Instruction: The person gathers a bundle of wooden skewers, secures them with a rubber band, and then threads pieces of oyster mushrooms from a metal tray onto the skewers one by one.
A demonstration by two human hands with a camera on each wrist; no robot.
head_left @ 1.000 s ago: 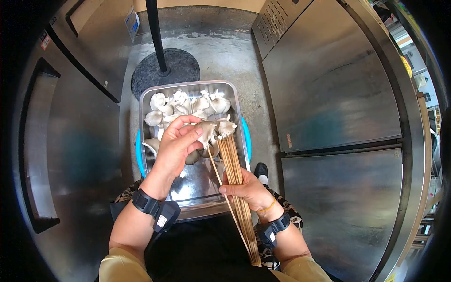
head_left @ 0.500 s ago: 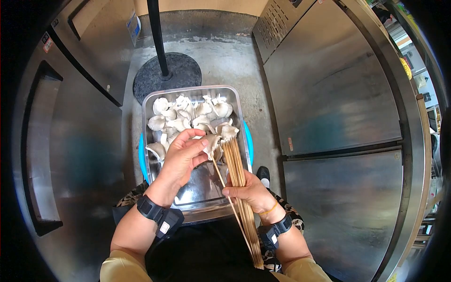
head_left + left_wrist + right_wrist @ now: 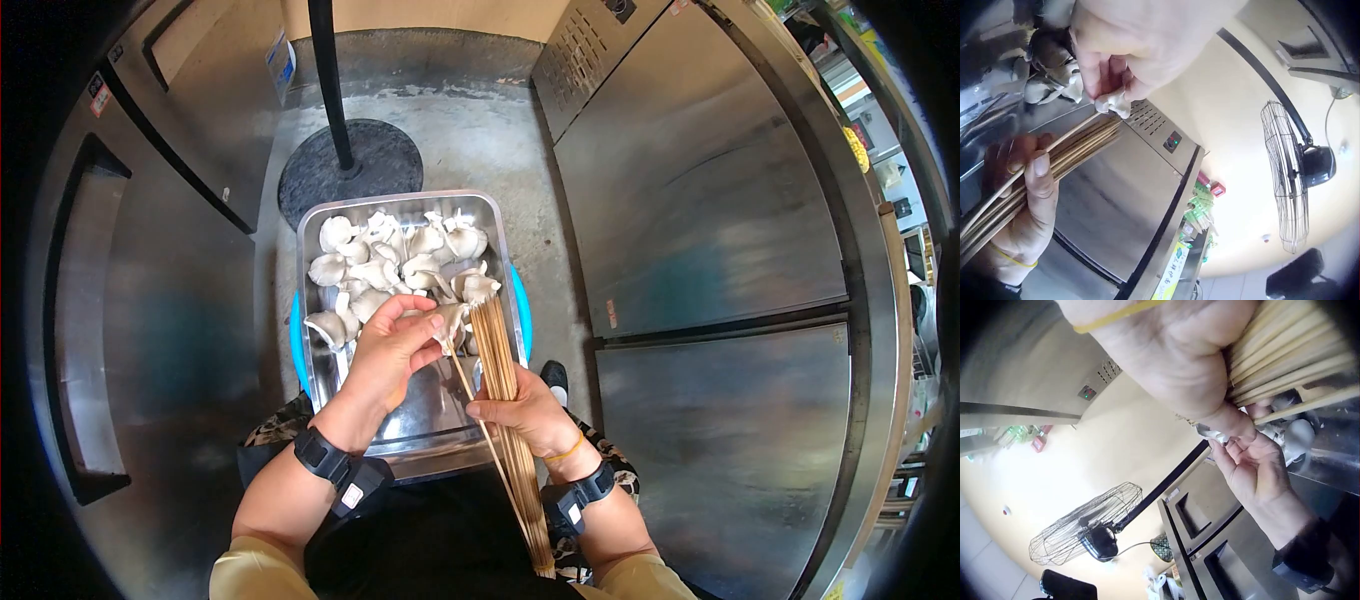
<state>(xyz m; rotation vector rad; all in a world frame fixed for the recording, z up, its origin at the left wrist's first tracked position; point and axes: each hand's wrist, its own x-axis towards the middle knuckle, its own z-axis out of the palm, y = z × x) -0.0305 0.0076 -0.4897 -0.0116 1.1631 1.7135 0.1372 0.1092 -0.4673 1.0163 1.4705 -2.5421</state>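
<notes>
An oyster mushroom (image 3: pixel 452 322) is pinched between the thumb and fingers of my left hand (image 3: pixel 383 352). It sits at the upper end of a single bamboo skewer (image 3: pixel 465 384), and the left wrist view shows the pale mushroom (image 3: pixel 1114 105) on that skewer's end. My right hand (image 3: pixel 535 412) grips a thick bundle of bamboo skewers (image 3: pixel 493 350), its thumb across the front, with the single skewer held apart along the left side. Another mushroom (image 3: pixel 480 288) shows at the bundle's top ends. Below lies a metal tray (image 3: pixel 425 405) of oyster mushrooms (image 3: pixel 382 272), mostly in its far half.
A blue rim (image 3: pixel 521 310) shows under the tray. Steel cabinets (image 3: pixel 715 200) flank both sides. Beyond the tray, a round black base (image 3: pixel 380 165) with a pole stands on the floor; a caged fan (image 3: pixel 1288 178) appears in the wrist views.
My left hand has come slightly toward my body, bringing the mushroom lower along the single skewer. My right hand keeps its grip on the bundle. The head view has shifted a little.
</notes>
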